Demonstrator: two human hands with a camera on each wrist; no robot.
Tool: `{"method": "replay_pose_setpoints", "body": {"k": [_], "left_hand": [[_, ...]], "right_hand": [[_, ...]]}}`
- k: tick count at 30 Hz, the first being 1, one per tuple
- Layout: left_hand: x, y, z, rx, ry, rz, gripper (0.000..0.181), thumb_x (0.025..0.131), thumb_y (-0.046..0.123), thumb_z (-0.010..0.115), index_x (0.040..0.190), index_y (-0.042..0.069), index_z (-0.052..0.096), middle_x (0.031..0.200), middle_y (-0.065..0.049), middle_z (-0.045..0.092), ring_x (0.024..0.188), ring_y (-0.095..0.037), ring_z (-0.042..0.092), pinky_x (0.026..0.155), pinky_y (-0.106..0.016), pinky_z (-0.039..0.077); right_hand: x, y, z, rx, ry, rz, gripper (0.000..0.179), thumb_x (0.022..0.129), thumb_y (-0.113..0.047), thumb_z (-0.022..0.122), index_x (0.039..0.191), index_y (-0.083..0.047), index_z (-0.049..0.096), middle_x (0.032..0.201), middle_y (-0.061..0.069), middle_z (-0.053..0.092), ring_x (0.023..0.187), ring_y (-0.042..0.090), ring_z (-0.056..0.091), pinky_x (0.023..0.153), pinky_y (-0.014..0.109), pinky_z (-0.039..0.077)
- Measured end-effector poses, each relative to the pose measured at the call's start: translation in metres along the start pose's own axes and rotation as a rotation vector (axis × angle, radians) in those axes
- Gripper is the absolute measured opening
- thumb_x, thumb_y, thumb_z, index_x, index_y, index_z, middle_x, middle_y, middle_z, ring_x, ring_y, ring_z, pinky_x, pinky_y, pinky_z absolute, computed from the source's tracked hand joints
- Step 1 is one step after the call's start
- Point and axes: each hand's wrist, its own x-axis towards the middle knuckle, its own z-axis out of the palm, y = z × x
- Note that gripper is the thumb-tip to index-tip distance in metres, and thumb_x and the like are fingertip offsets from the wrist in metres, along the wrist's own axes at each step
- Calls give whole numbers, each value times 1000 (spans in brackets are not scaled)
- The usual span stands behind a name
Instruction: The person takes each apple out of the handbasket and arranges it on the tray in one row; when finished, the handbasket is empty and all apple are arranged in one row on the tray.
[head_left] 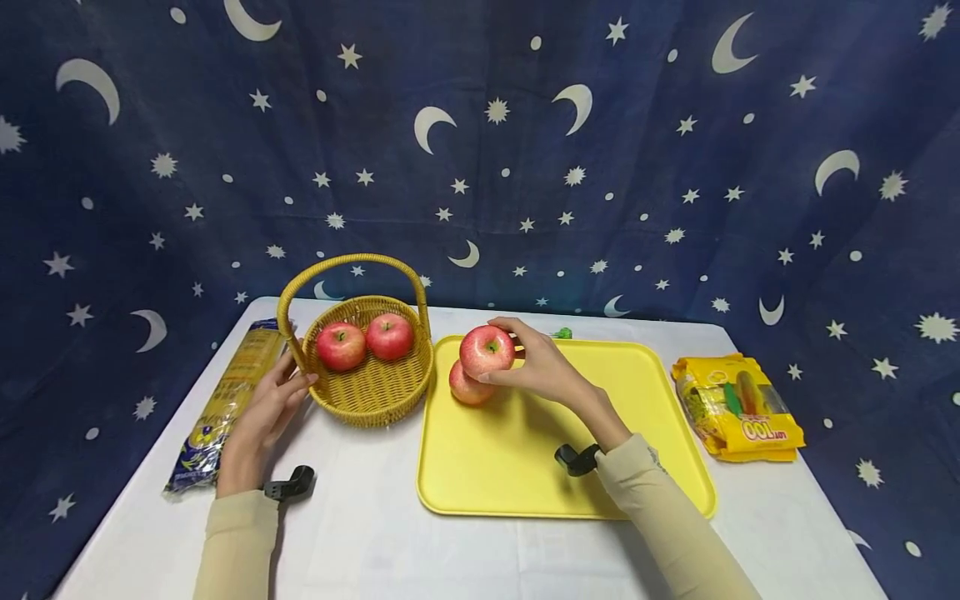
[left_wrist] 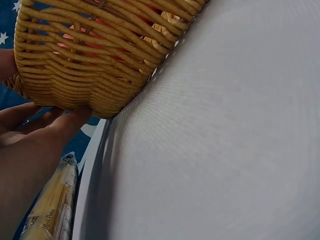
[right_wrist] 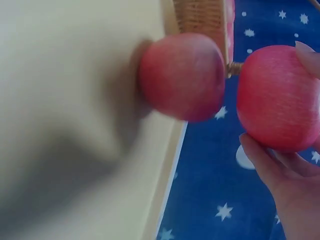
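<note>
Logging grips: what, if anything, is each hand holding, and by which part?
The right hand holds an apple by its sides; the left hand touches the basket at its side, grip unclear.

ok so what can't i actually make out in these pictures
Head view: the top of the lower apple, hidden by the held apple.
Head view: the green thing behind the tray, too small to identify.
Left wrist view: the apples in the basket, mostly hidden by its weave.
Right wrist view: part of the right hand, cut off by the right edge.
</note>
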Motion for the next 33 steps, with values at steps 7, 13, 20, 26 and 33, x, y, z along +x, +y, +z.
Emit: {"method": "replay_pose_setpoints", "body": {"k": [7, 13, 20, 26, 33], "left_hand": [[-1, 0, 0, 22, -17, 7, 84, 104, 1, 49, 166, 16, -6, 172, -20, -8, 157, -32, 12, 110, -13, 39], [-2, 1, -1, 7, -26, 15, 85, 103, 0, 48, 165, 14, -8, 172, -20, -11, 157, -34, 9, 110, -13, 39], [-3, 2, 0, 47, -16, -5, 85, 104, 4, 51, 166, 18, -6, 173, -17, -9, 157, -34, 10, 118, -20, 32], [-4, 3, 1, 40, -14, -6, 86, 104, 4, 50, 166, 17, -6, 173, -17, -9, 156, -34, 11, 119, -21, 32], [-3, 3, 1, 30, -13, -3, 86, 104, 3, 51, 166, 16, -7, 172, -18, -9, 156, -33, 12, 115, -17, 35]], "right_hand": [[-17, 20, -14, -23, 40, 55, 80, 77, -30, 91, 145, -15, 53, 137, 7, 62, 113, 29, 65, 97, 45, 58], [-27, 38, -20, -17, 56, 99, 79, 77, -29, 91, 145, -12, 53, 136, 10, 63, 113, 33, 65, 96, 46, 59], [-36, 57, -22, -50, 40, 177, 80, 78, -29, 89, 146, -11, 52, 136, 12, 63, 115, 33, 64, 96, 46, 58], [-39, 71, -18, -63, -2, 198, 81, 79, -31, 89, 146, -9, 51, 139, 14, 61, 117, 34, 63, 98, 46, 58], [-37, 77, -14, -66, -38, 206, 82, 78, -37, 89, 146, -9, 52, 135, 13, 64, 115, 32, 63, 99, 47, 56]]}}
